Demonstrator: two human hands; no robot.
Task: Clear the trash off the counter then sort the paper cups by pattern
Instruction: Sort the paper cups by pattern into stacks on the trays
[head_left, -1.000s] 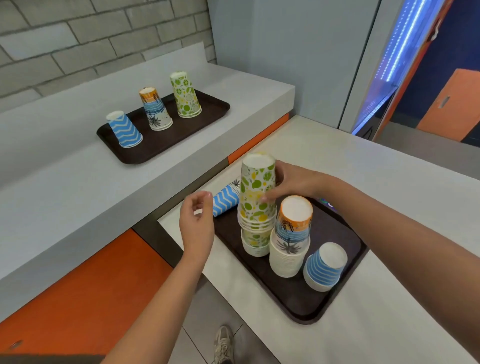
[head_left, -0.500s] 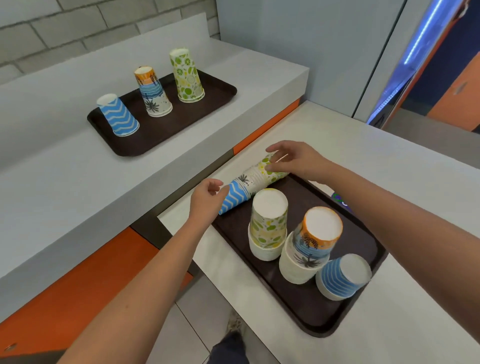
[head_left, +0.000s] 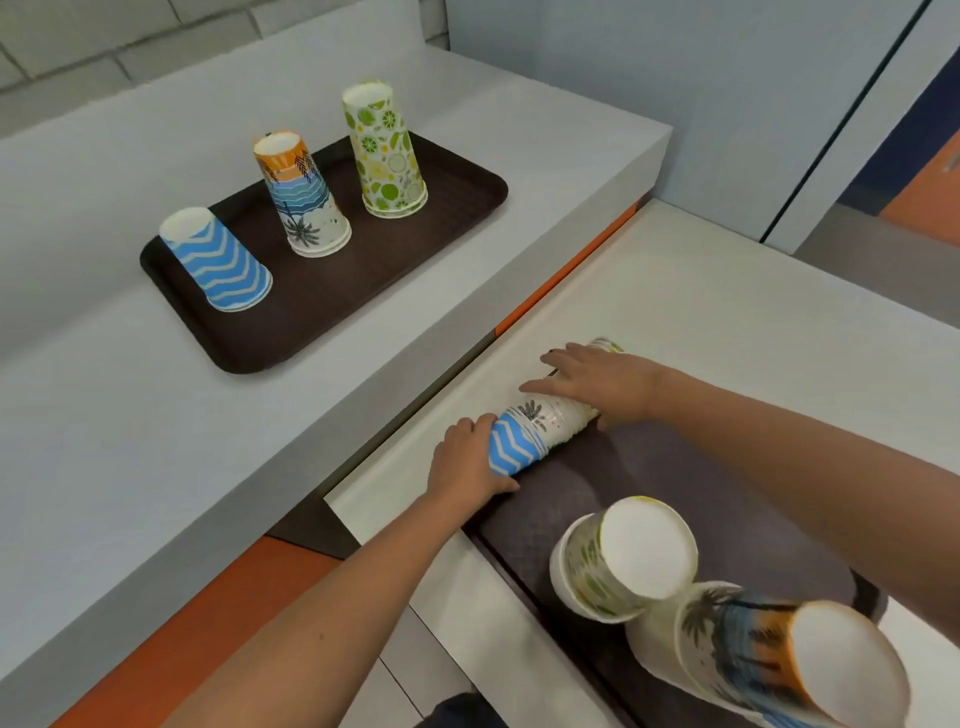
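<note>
A nested row of mixed paper cups (head_left: 543, 428) lies on its side at the far edge of the near brown tray (head_left: 649, 483). My left hand (head_left: 467, 465) grips its blue zigzag end. My right hand (head_left: 597, 382) lies over the other end with fingers spread across the cups. Upside-down stacks stand on the near tray: a lime-pattern stack (head_left: 623, 564) and a palm-sunset stack (head_left: 769, 654). On the far tray (head_left: 332, 291) stand an upturned blue zigzag cup (head_left: 218, 262), a palm-sunset stack (head_left: 301, 197) and a lime stack (head_left: 384, 150).
The far tray sits on a higher grey ledge (head_left: 156, 441). The near tray sits on a lower white counter (head_left: 727, 312). An orange strip (head_left: 566, 270) runs between the two levels. A grey wall panel stands at the back right.
The camera has moved closer and lower. My left hand has closed round the blue end of the lying cups, and my right hand has settled flatter on top of them.
</note>
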